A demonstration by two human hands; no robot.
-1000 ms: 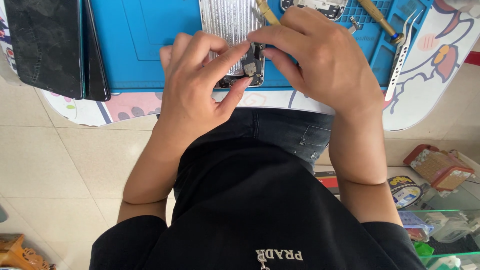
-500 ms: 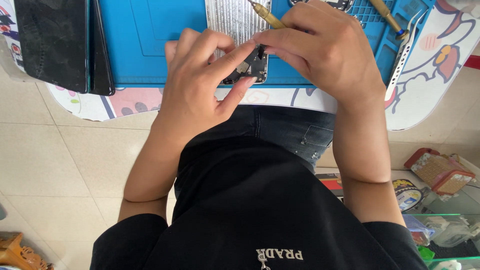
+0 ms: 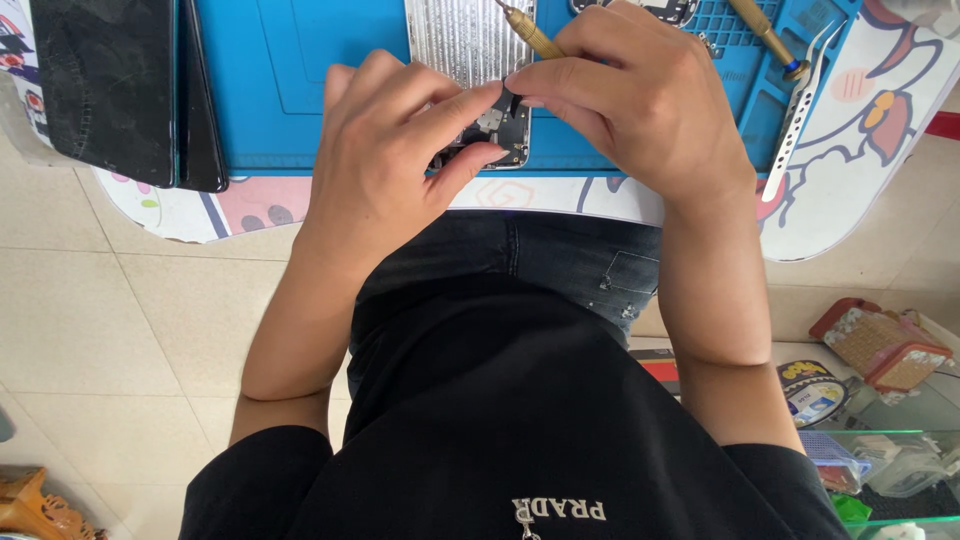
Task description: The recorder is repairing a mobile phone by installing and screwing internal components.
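My left hand (image 3: 385, 150) pinches the near end of an opened phone (image 3: 492, 135), whose dark insides and metal parts show between the fingers. The phone lies on a blue work mat (image 3: 300, 90) at the table's front edge. In my right hand (image 3: 640, 100) is a brass-handled screwdriver (image 3: 530, 35), its tip pointing down onto the phone's inner parts. A ribbed silver plate (image 3: 455, 40) lies just beyond the phone.
Two dark phone panels (image 3: 105, 85) lie at the mat's left. Silver tweezers (image 3: 795, 110) and a second brass screwdriver (image 3: 765, 35) rest at the right. Tiled floor is below. Small boxes (image 3: 880, 345) and a glass shelf sit at lower right.
The view has shifted slightly downward. My right hand has brought the screwdriver more upright over the phone, while my left hand keeps its pinch.
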